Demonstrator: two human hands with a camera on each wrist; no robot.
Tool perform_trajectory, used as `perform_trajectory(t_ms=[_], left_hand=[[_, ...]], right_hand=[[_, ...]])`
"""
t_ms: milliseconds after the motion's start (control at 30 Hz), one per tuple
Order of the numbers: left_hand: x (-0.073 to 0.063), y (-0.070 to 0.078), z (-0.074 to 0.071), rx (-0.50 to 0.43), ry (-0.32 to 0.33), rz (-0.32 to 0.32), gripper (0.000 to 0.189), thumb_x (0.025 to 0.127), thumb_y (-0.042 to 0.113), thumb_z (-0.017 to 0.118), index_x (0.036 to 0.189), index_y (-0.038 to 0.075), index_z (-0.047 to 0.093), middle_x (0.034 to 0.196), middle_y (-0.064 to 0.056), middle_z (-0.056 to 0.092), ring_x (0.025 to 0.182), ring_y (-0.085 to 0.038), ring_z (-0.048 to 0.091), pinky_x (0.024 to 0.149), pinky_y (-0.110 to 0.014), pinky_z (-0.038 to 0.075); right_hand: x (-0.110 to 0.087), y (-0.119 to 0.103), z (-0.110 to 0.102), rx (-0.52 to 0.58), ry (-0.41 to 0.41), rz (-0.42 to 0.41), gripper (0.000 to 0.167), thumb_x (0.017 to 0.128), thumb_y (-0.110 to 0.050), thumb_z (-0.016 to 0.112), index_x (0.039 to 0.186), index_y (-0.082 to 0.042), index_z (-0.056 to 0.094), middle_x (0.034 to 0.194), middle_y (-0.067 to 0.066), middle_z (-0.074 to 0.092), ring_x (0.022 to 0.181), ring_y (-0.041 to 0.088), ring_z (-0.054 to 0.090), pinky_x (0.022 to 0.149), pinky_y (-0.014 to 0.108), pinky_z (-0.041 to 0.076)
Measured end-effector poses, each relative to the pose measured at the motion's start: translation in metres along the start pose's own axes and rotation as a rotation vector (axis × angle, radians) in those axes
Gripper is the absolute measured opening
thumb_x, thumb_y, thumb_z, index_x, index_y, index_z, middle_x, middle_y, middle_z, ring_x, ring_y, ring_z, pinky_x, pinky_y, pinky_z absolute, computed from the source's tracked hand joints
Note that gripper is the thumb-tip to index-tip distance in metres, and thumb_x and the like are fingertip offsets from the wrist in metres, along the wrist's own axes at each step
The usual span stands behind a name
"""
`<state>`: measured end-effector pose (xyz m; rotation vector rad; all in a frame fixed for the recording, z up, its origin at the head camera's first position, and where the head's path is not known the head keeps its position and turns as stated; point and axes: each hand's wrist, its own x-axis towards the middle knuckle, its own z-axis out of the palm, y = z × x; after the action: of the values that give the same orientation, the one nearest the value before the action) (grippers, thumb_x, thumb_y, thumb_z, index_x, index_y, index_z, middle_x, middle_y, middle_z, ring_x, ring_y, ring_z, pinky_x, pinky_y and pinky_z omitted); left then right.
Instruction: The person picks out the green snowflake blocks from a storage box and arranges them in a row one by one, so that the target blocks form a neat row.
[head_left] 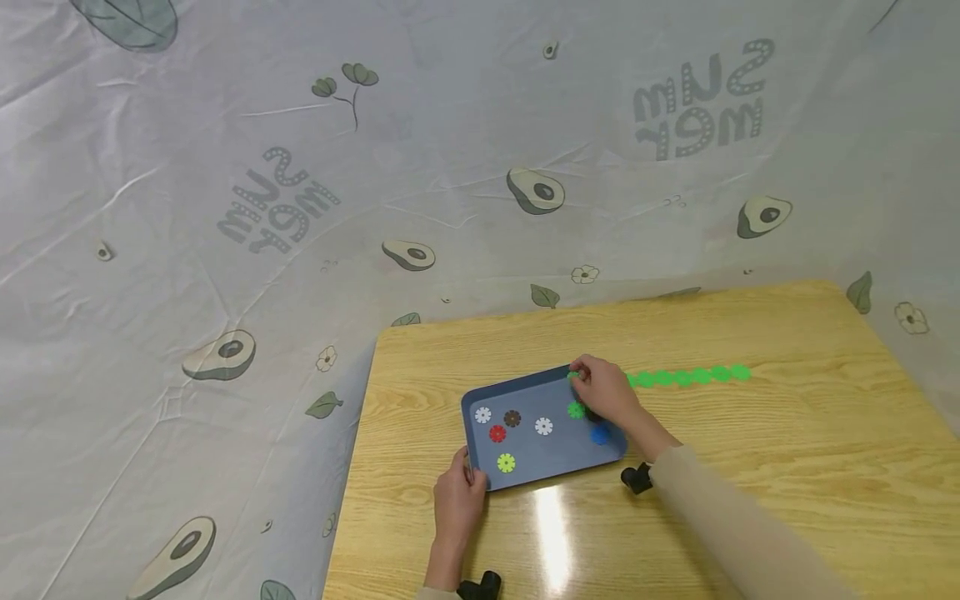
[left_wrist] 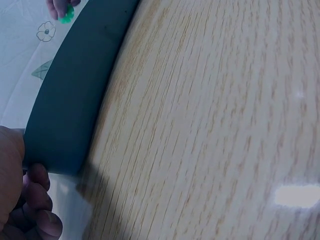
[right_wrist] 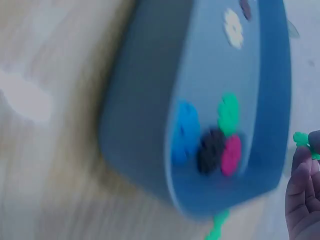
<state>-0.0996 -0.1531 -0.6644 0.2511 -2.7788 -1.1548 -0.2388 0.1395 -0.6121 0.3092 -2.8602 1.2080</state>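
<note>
My left hand [head_left: 459, 504] grips the near left corner of a blue-grey tray [head_left: 536, 467], thumb at the rim. Over the tray's far right corner, my right hand [head_left: 609, 392] pinches a green snowflake disc [right_wrist: 301, 139] between thumb and fingertips. Inside the tray lie two white discs [head_left: 543, 427], a brown disc [head_left: 512, 418], a red disc [head_left: 497, 433] and a yellow-green disc [head_left: 506, 462]. Toward its right end sit a blue disc [right_wrist: 185, 132], a black disc [right_wrist: 211, 150], a pink disc [right_wrist: 231, 155] and another green disc [right_wrist: 228, 114].
Several green discs form a straight row [head_left: 682, 377] on the wooden table [head_left: 795, 467], stretching right from behind my right hand. A printed cloth [head_left: 465, 125] hangs along the table's back and left edges. Each wrist carries a black camera mount [head_left: 637, 478].
</note>
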Motion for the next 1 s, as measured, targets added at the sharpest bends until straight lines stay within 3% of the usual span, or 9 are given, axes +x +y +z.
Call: perform_trajectory(t_ms=[333,600,800,1000], left_hand=[[-0.001,0.001,-0.002,-0.007,-0.001,-0.01,0.045,0.089,0.005,0.065,0.133,0.001,0.065,0.059,0.009,0.047,0.05,-0.005,0.042,0.05,-0.025,0.035],[-0.002,0.002,-0.003,-0.018,0.002,-0.003,0.045,0.088,0.004,0.065,0.133,0.0,0.065,0.059,0.009,0.048,0.051,-0.006,0.043,0.049,-0.026,0.035],[-0.001,0.003,-0.003,-0.026,-0.02,-0.018,0.045,0.089,0.004,0.064,0.134,0.001,0.064,0.059,0.009,0.048,0.051,-0.006,0.043,0.05,-0.025,0.035],[-0.002,0.002,-0.001,-0.024,-0.019,-0.019,0.045,0.089,0.005,0.065,0.134,0.0,0.064,0.059,0.009,0.048,0.051,-0.006,0.043,0.05,-0.025,0.035]], right_hand=[[-0.01,0.039,-0.058,0.07,0.076,0.116,0.028,0.104,-0.019,0.06,0.122,0.001,0.067,0.104,0.015,0.066,0.095,0.033,0.066,0.079,0.049,0.051],[-0.03,0.095,-0.103,0.032,0.144,0.148,0.034,0.106,-0.024,0.055,0.124,0.003,0.065,0.107,0.019,0.065,0.097,0.04,0.067,0.069,0.041,0.051],[-0.045,0.139,-0.14,-0.016,0.155,0.252,0.042,0.107,-0.026,0.05,0.131,0.007,0.059,0.115,0.027,0.061,0.102,0.047,0.063,0.064,0.036,0.049],[-0.065,0.176,-0.167,-0.018,0.196,0.359,0.048,0.108,-0.029,0.046,0.136,0.008,0.057,0.122,0.034,0.057,0.104,0.05,0.058,0.067,0.046,0.049]])
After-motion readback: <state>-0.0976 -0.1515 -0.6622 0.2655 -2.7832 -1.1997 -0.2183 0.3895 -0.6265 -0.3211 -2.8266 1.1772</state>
